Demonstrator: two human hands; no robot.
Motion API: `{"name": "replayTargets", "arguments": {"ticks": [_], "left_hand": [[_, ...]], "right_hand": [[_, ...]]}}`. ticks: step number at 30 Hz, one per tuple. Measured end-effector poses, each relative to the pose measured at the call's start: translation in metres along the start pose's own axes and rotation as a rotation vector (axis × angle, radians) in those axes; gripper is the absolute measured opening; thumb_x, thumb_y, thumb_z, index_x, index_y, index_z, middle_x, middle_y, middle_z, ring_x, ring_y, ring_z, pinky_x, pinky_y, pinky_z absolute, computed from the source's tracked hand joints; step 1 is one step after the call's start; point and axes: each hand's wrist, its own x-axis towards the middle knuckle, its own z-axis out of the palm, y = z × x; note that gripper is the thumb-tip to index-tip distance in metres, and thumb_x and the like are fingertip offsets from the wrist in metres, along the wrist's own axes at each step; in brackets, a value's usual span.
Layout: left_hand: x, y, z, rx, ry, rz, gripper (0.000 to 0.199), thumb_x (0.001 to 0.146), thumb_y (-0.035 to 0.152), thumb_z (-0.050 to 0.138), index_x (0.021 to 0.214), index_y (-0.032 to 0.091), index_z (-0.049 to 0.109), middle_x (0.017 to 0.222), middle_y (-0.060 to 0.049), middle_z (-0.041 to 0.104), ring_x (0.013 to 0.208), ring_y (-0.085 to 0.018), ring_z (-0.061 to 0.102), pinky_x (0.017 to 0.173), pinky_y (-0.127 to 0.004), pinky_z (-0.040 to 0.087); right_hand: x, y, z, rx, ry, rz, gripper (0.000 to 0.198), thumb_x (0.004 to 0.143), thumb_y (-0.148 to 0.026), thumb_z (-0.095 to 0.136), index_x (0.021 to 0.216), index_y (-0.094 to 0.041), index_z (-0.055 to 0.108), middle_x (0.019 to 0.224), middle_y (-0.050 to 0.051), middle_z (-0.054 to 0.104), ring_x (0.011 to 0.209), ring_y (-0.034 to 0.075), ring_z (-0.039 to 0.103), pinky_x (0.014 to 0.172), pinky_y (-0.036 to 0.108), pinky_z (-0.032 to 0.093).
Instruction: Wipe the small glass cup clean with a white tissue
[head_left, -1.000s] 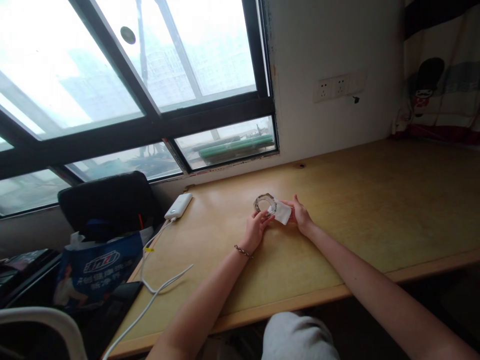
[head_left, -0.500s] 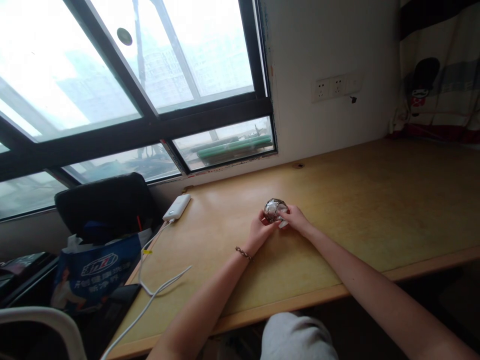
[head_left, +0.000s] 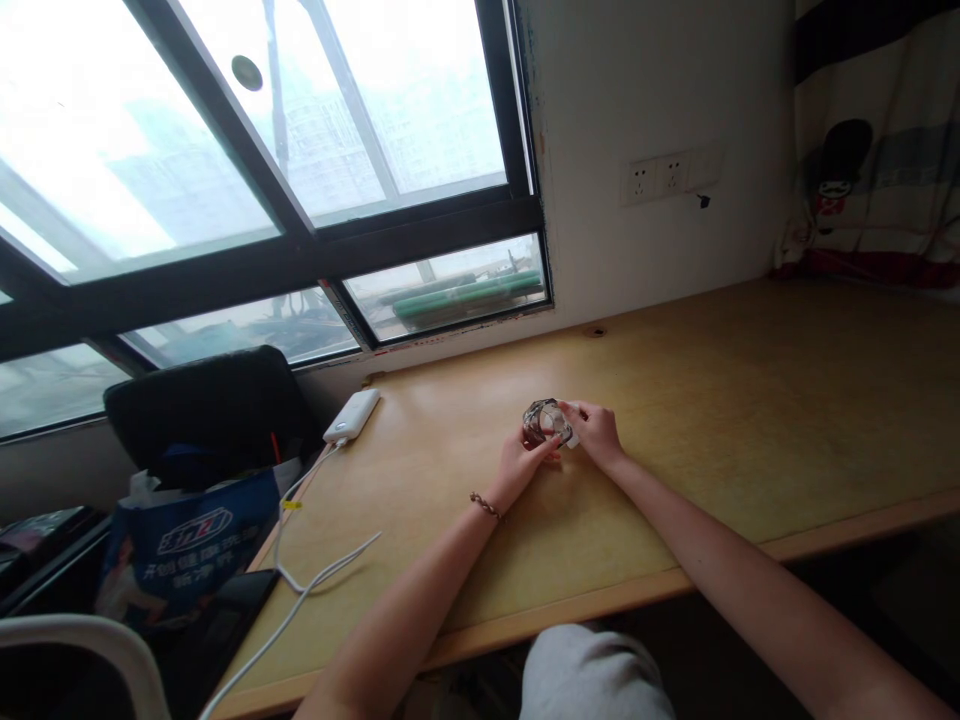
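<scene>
Between the left-hand fingers (head_left: 548, 446) and right-hand fingers (head_left: 588, 412) sits a glass dish (head_left: 535, 417).

Daylight pours through a large window (head_left: 427, 110) on the left, its upper panes almost white within a dark frame (head_left: 435, 225). Green, tube-like material (head_left: 465, 298) shows beyond a lower pane. Right of the window, a pale, shadowed wall (head_left: 585, 140) carries a row of sockets (head_left: 671, 174). A curtain (head_left: 900, 110) with dark and light bands hangs at far right. A wide, yellowish table (head_left: 712, 380) runs along the wall, and a black chair back (head_left: 210, 400) rises beyond its left edge.
</scene>
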Motion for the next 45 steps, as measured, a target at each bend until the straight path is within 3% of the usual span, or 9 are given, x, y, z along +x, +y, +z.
{"name": "replayTargets", "arguments": {"ticks": [6, 11, 18, 21, 23, 27, 31, 40, 45], "left_hand": [[0.005, -0.003, -0.004, -0.080, 0.057, -0.030, 0.040, 0.065, 0.039, 0.064, 0.092, 0.010, 0.056, 0.085, -0.010, 0.064, 0.064, -0.017, 0.063, 0.061, -0.028, 0.053], [0.008, -0.007, -0.005, -0.122, 0.079, -0.039, 0.039, 0.065, 0.038, 0.065, 0.090, 0.011, 0.055, 0.087, -0.010, 0.063, 0.065, -0.016, 0.063, 0.063, -0.030, 0.053], [0.005, -0.008, -0.005, 0.004, 0.104, 0.056, 0.040, 0.063, 0.036, 0.067, 0.092, 0.012, 0.054, 0.089, -0.008, 0.062, 0.072, -0.017, 0.061, 0.068, -0.031, 0.051], [0.002, -0.006, -0.003, 0.086, 0.064, 0.144, 0.041, 0.065, 0.034, 0.066, 0.097, 0.012, 0.053, 0.090, -0.007, 0.061, 0.078, -0.017, 0.059, 0.070, -0.029, 0.049], [0.000, -0.004, -0.001, 0.114, 0.027, 0.181, 0.043, 0.065, 0.034, 0.065, 0.100, 0.013, 0.053, 0.092, -0.007, 0.061, 0.079, -0.017, 0.058, 0.070, -0.027, 0.049], [-0.003, -0.001, 0.003, 0.211, 0.052, 0.181, 0.047, 0.060, 0.035, 0.069, 0.100, 0.013, 0.055, 0.086, -0.007, 0.062, 0.075, -0.017, 0.057, 0.065, -0.025, 0.048], [-0.004, 0.001, 0.003, 0.251, 0.046, 0.188, 0.045, 0.061, 0.037, 0.067, 0.097, 0.012, 0.056, 0.084, -0.007, 0.062, 0.072, -0.016, 0.057, 0.062, -0.025, 0.047], [-0.004, 0.001, 0.001, 0.156, 0.008, 0.135, 0.041, 0.066, 0.040, 0.062, 0.095, 0.011, 0.054, 0.084, -0.008, 0.062, 0.066, -0.017, 0.061, 0.058, -0.026, 0.050], [-0.005, 0.003, 0.000, 0.105, 0.004, 0.099, 0.037, 0.067, 0.040, 0.062, 0.088, 0.012, 0.054, 0.073, -0.005, 0.062, 0.058, -0.016, 0.061, 0.054, -0.026, 0.050]], "right_hand": [[0.007, 0.007, 0.004, 0.303, -0.012, 0.277, 0.059, 0.079, -0.058, 0.027, 0.085, -0.014, 0.067, 0.064, 0.005, 0.065, 0.060, 0.016, 0.058, 0.053, 0.021, 0.040], [0.007, 0.008, 0.009, 0.348, -0.139, 0.273, 0.043, 0.071, -0.044, 0.052, 0.103, -0.018, 0.061, 0.074, 0.004, 0.067, 0.066, 0.017, 0.060, 0.056, 0.023, 0.045], [0.003, 0.007, 0.011, 0.412, -0.341, 0.348, 0.045, 0.068, -0.040, 0.059, 0.106, -0.016, 0.057, 0.067, 0.002, 0.065, 0.047, 0.013, 0.056, 0.041, 0.021, 0.043], [0.003, 0.010, 0.011, 0.434, -0.457, 0.355, 0.041, 0.066, -0.038, 0.061, 0.099, -0.013, 0.058, 0.063, 0.002, 0.063, 0.039, 0.011, 0.052, 0.037, 0.020, 0.040], [0.003, 0.014, 0.011, 0.358, -0.458, 0.361, 0.036, 0.065, -0.035, 0.062, 0.092, -0.012, 0.060, 0.061, 0.002, 0.063, 0.037, 0.010, 0.051, 0.036, 0.020, 0.038], [0.003, 0.019, 0.013, 0.034, -0.295, 0.227, 0.025, 0.067, -0.037, 0.058, 0.072, -0.013, 0.063, 0.060, 0.004, 0.063, 0.043, 0.012, 0.053, 0.041, 0.020, 0.034], [0.000, 0.017, 0.012, -0.175, -0.140, -0.006, 0.039, 0.078, -0.044, 0.043, 0.059, -0.014, 0.061, 0.056, 0.006, 0.062, 0.051, 0.013, 0.053, 0.047, 0.021, 0.031], [-0.001, 0.012, 0.007, -0.105, -0.149, -0.055, 0.052, 0.083, -0.049, 0.030, 0.056, -0.014, 0.058, 0.048, 0.005, 0.056, 0.046, 0.012, 0.049, 0.046, 0.021, 0.028], [0.001, 0.010, 0.007, -0.073, -0.189, -0.046, 0.038, 0.076, -0.045, 0.046, 0.062, -0.013, 0.061, 0.053, 0.003, 0.058, 0.049, 0.011, 0.048, 0.047, 0.020, 0.030]]}}
